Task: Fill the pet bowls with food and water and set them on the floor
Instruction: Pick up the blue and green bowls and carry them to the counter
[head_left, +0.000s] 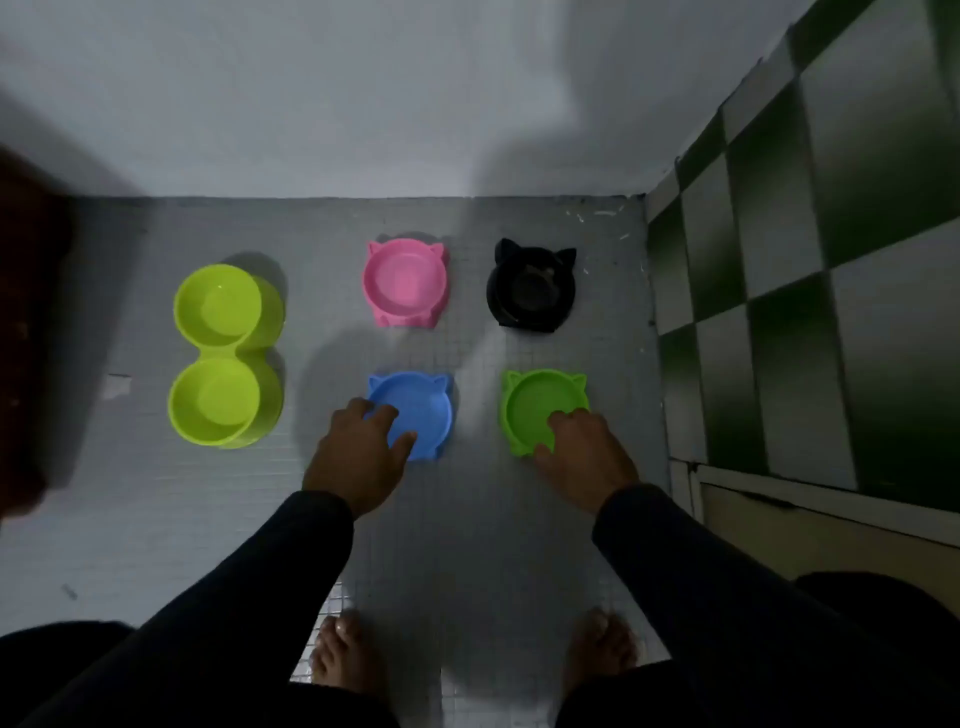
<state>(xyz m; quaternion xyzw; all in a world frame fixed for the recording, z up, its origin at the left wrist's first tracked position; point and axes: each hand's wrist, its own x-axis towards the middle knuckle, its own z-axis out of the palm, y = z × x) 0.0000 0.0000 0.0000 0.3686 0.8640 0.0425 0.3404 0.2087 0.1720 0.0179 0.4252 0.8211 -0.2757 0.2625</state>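
Fingers (382, 415) of the left hand (358, 457) are curling over the blue bowl's (421, 410) near rim; right hand (584, 457) is gripping the green bowl (540, 400) likewise; both bowls are sitting on the floor (467, 519); they look light, stiff, a bit slippery; the rim looks best to hold.

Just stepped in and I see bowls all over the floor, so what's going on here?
A person is bent over the grey floor with a grip on two cat-eared bowls: the left hand holds the blue bowl, the right hand the green bowl. Beyond them sit a pink bowl and a black bowl, with a lime double bowl to the left. The coloured bowls look empty.
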